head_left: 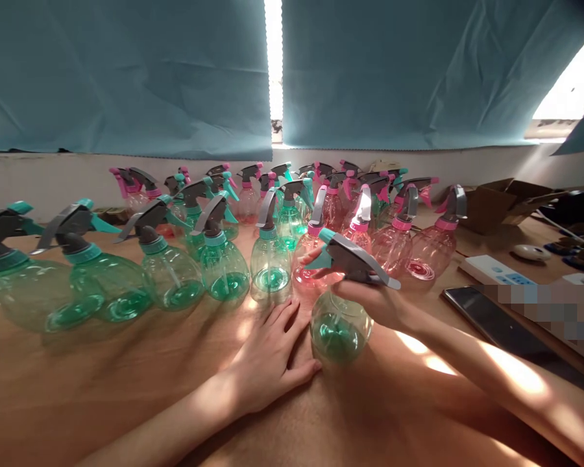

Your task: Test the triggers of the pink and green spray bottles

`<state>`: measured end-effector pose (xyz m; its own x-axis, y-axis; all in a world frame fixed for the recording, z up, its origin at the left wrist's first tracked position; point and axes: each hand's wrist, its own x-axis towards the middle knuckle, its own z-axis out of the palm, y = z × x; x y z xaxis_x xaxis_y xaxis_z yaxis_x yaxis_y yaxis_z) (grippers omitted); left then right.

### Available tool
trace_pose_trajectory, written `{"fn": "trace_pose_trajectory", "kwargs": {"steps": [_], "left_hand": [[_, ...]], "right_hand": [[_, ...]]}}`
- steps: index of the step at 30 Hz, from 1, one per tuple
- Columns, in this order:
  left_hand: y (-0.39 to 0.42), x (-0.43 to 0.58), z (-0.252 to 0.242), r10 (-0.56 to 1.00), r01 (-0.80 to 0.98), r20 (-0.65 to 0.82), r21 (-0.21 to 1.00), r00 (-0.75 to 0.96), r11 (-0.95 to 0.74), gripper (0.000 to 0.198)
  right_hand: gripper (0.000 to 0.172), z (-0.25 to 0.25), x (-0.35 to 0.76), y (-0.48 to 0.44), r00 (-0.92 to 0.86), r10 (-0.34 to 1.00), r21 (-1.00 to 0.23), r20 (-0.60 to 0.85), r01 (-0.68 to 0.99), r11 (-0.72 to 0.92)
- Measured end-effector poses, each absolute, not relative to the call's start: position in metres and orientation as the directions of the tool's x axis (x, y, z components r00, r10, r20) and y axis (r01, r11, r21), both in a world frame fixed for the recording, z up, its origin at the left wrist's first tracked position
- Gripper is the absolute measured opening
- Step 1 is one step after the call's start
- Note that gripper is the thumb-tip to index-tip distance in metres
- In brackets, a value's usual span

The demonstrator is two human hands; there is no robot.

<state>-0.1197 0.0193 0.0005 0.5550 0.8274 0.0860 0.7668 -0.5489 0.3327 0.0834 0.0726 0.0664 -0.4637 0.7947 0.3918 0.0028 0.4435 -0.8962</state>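
My right hand (370, 298) is wrapped round the neck of a green spray bottle (340, 331), just under its grey and teal trigger head (350, 256). The bottle leans a little, its base low over or on the table; I cannot tell which. My left hand (267, 363) lies flat on the wood to the left of this bottle, fingers spread and holding nothing. Just beyond its fingertips stands another green spray bottle (271, 263). A pink spray bottle (306, 253) is partly hidden behind my right hand.
Several green spray bottles (226, 269) form a row to the left, and several pink ones (433, 246) stand to the right, with more behind. On the right are a phone (496, 324), a white box (496, 269), a mouse (531, 252) and a cardboard box (491, 211). Blue curtains (126, 78) hang behind.
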Motion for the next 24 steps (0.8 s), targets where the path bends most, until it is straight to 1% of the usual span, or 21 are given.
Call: {"fn": "trace_pose_trajectory", "kwargs": {"steps": [2, 3, 7, 11, 13, 17, 20, 24], "left_hand": [[0.0192, -0.1198, 0.0001, 0.822, 0.762, 0.087, 0.332, 0.563, -0.557, 0.07], [0.0191, -0.1199, -0.0001, 0.82, 0.761, 0.087, 0.327, 0.566, -0.56, 0.07], [0.0185, -0.1193, 0.0005, 0.822, 0.77, 0.072, 0.313, 0.565, -0.556, 0.069], [0.0184, -0.1186, 0.0025, 0.821, 0.771, 0.072, 0.307, 0.566, -0.558, 0.067], [0.0185, -0.1186, 0.003, 0.818, 0.768, 0.082, 0.3, 0.57, -0.566, 0.065], [0.0191, -0.1179, 0.0041, 0.803, 0.752, 0.106, 0.298, 0.586, -0.588, 0.064], [0.0192, -0.1168, 0.0057, 0.794, 0.748, 0.093, 0.283, 0.601, -0.6, 0.065], [0.0186, -0.117, 0.0059, 0.789, 0.741, 0.104, 0.288, 0.606, -0.607, 0.061]], "right_hand": [[0.032, 0.0657, 0.0804, 0.0741, -0.45, 0.805, -0.904, 0.386, -0.008, 0.428], [0.034, 0.0655, 0.0794, 0.0744, -0.442, 0.809, -0.903, 0.388, -0.006, 0.429], [0.036, 0.0651, 0.0787, 0.0736, -0.435, 0.805, -0.89, 0.404, 0.017, 0.456], [0.028, 0.0646, 0.0792, 0.0743, -0.436, 0.807, -0.894, 0.399, 0.012, 0.448], [0.027, 0.0636, 0.0795, 0.0754, -0.434, 0.8, -0.884, 0.415, 0.015, 0.467], [0.034, 0.062, 0.08, 0.0761, -0.454, 0.789, -0.875, 0.414, 0.04, 0.482], [0.036, 0.0621, 0.0799, 0.0747, -0.461, 0.789, -0.878, 0.406, 0.042, 0.476], [0.046, 0.0619, 0.08, 0.0729, -0.464, 0.786, -0.862, 0.408, 0.086, 0.499]]}}
